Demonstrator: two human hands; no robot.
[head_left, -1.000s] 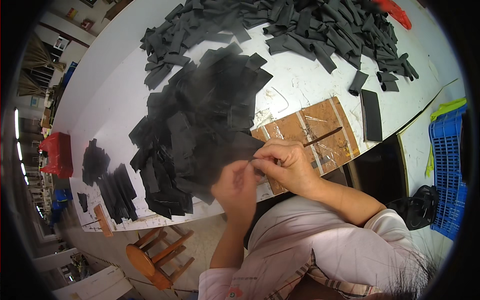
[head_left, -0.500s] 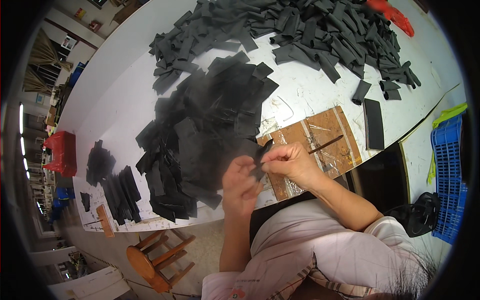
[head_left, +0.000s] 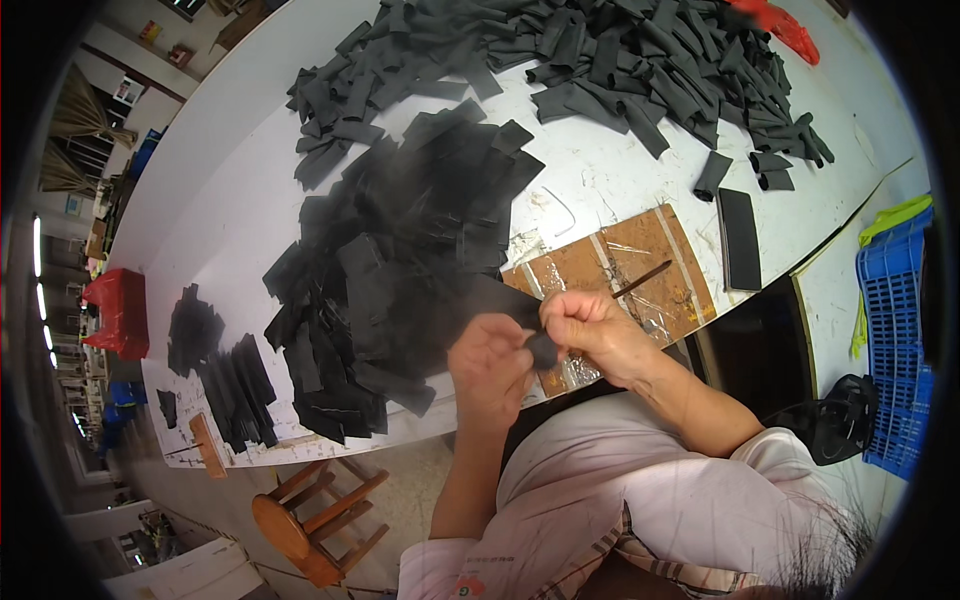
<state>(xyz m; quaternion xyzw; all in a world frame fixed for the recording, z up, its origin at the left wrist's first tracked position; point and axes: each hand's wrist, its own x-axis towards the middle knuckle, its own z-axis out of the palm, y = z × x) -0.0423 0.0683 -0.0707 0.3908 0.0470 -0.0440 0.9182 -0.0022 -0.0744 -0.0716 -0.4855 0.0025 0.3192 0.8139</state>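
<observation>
Between my two hands is a small black fabric piece [head_left: 542, 351], its edge curled over. The fingertips of my right hand [head_left: 602, 334] pinch its upper part. My left hand [head_left: 490, 366] holds its other side with thumb and fingers, just left of the right hand. Beyond my left hand spreads a big heap of flat black fabric pieces [head_left: 400, 230]. Under and behind my right hand lies a brown board [head_left: 640, 250] with clear tape strips and a thin dark stick [head_left: 641, 280] on it.
Rolled black fabric tubes [head_left: 620, 60] are piled across the far side of the white table [head_left: 220, 190]. A dark flat phone-like slab [head_left: 739, 240] lies at the right. A blue plastic crate [head_left: 892, 340] stands beyond the right edge, a wooden stool [head_left: 315, 520] at lower left.
My hands have come closer together around the black fabric piece, which now shows curled between them. The whole view has shifted slightly.
</observation>
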